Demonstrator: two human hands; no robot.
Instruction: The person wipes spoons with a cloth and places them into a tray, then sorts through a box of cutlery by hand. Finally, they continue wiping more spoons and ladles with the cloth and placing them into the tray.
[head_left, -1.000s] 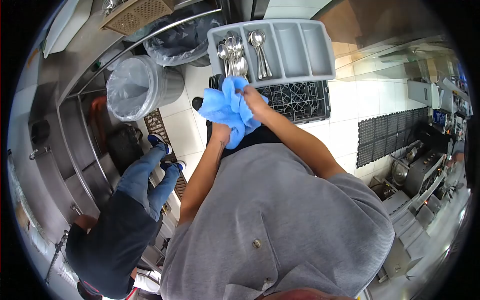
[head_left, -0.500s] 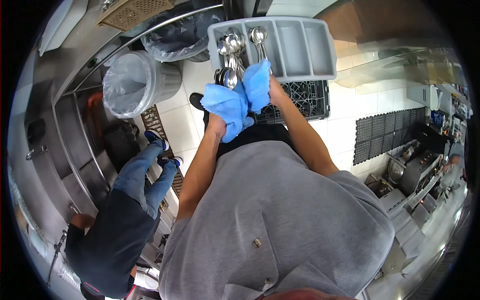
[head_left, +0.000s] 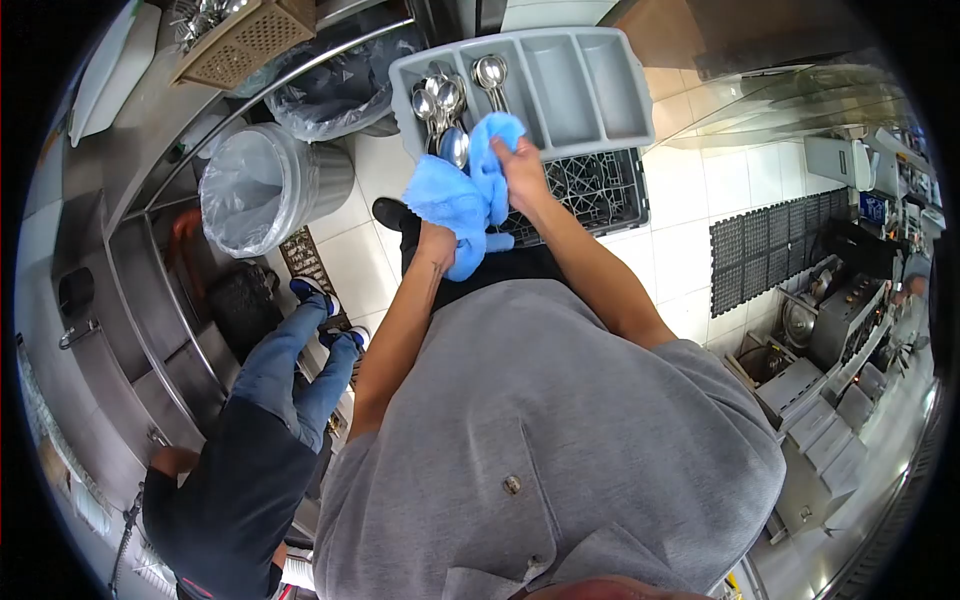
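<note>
My left hand (head_left: 437, 245) is closed around a bunched blue cloth (head_left: 440, 195) in front of my waist. Large spoons (head_left: 453, 147) show their bowls just past the cloth's far edge; whether their handles lie inside it is hidden. My right hand (head_left: 523, 175) grips another part of the same cloth, fingers bent over it. Just beyond is a grey cutlery bin (head_left: 640, 95) with several compartments. A pile of spoons (head_left: 438, 97) lies in its leftmost compartment, and a smaller bunch of spoons (head_left: 490, 72) in the one beside it.
Under the bin sits a black dish rack (head_left: 595, 190). Lined bins (head_left: 245, 190) stand at left, below a steel counter rail. A co-worker (head_left: 235, 490) stands at lower left by the sink. A black mat (head_left: 775, 250) lies on the tiled floor at right.
My right hand has turned, so its fingers now show on top of the cloth. Fewer spoon bowls show past the cloth. The view has shifted slightly.
</note>
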